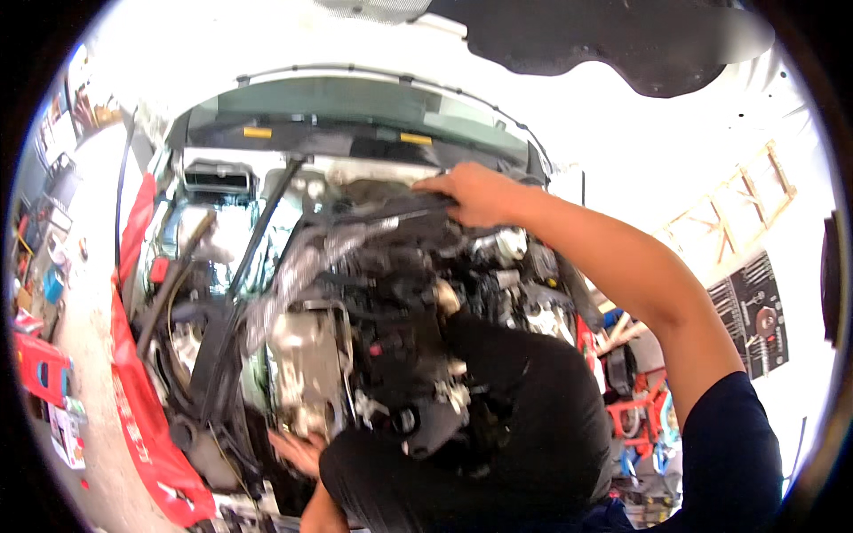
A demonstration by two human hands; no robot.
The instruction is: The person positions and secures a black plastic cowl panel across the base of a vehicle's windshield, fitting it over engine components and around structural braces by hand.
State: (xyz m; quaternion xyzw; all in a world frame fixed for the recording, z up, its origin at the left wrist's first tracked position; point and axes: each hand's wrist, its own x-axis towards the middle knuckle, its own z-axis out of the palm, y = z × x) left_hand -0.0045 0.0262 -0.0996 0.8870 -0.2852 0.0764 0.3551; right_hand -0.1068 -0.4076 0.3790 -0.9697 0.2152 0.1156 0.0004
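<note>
Right hand [475, 194] at twelve o'clock pressed flat on engine bay [355, 293] rim; left hand [298, 449] at seven, grip unclear (buried among hoses); risks slipping, snagging

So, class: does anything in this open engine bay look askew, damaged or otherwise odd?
Nothing stands out as damaged or spilled. The right hand rests on the dark hoses and parts at the back of the engine bay; the left hand reaches in low beside the silvery metal block.
</note>
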